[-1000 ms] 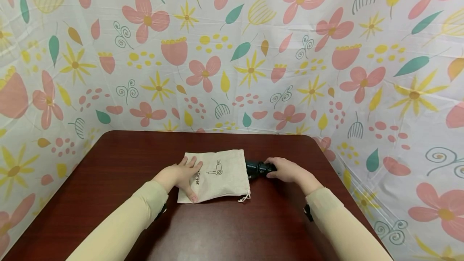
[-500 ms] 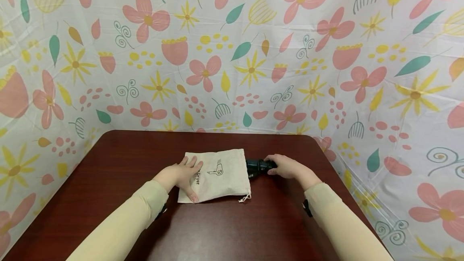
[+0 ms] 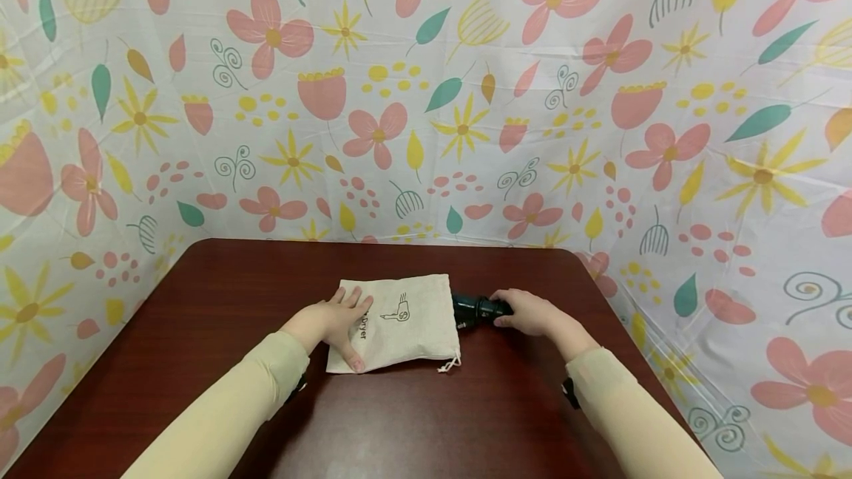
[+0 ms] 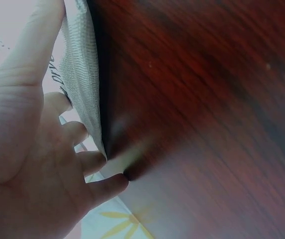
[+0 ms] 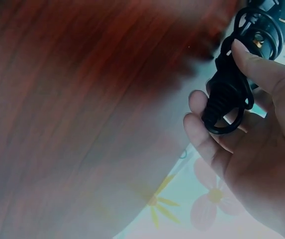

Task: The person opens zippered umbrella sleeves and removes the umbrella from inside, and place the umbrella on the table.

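Barely shifted over the last half second, the right hand [image 3: 532,314] sits a touch farther to the right of the cloth drawstring bag [image 3: 393,342], and the end of the black hair dryer [image 3: 470,309] has gone with it; I see the bag and the left hand [image 3: 329,324] just about where they lay. I read the right hand as grasping: thumb and fingers curl round the hair dryer's coiled cord [image 5: 244,94], at the end farther from the bag, as the right wrist view shows me. The hair dryer runs leftward to the right edge of the bag, and I cannot see it past that edge. To me the left hand looks released, spread over the left part of the bag and touching its cloth without gripping. The bag lies on the dark red-brown surface [image 3: 399,427], and its white drawstring [image 3: 450,364] trails from the near right corner. On the bag I make out a printed dryer drawing [image 3: 401,312] and the lettering "Dryer" [image 3: 362,327]. Pale sleeves [image 3: 213,398] reach in from the near side of the bag, and well beyond its far edge I see a floral cloth [image 3: 426,58].
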Action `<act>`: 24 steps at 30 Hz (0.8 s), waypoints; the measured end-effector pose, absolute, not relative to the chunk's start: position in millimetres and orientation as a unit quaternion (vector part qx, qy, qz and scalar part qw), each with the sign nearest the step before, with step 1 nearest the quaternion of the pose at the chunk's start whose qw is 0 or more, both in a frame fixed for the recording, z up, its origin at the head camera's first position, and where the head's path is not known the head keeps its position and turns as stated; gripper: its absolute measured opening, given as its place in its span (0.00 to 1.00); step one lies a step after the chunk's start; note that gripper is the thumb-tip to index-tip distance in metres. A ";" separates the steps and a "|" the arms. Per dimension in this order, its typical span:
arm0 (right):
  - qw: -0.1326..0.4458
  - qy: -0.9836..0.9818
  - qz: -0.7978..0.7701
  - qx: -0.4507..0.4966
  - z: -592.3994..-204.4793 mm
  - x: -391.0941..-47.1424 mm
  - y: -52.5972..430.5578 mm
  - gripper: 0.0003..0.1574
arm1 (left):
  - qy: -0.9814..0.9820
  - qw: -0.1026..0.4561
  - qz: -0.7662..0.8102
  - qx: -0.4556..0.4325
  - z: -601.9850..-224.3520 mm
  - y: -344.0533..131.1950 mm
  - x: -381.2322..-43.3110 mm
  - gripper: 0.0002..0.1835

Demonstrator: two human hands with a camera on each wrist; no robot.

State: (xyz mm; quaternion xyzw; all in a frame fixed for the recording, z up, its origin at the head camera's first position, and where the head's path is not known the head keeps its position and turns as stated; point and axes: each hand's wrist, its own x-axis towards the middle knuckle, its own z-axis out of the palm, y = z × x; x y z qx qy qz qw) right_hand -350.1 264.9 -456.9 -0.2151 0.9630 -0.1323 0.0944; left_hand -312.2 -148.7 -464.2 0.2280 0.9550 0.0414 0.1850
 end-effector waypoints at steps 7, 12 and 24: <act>0.084 0.965 -0.133 -0.208 -459.5 -339.1 269.7 0.28 | 0.955 0.183 0.039 0.229 -465.5 -148.7 -312.4 0.77; 0.078 0.966 -0.135 -0.204 -459.3 -331.3 271.0 0.28 | 0.956 0.180 0.037 0.229 -467.0 -150.0 -313.0 0.78; 0.079 0.966 -0.147 -0.198 -454.2 -307.8 268.2 0.29 | 0.956 0.170 0.019 0.239 -469.3 -158.3 -312.5 0.76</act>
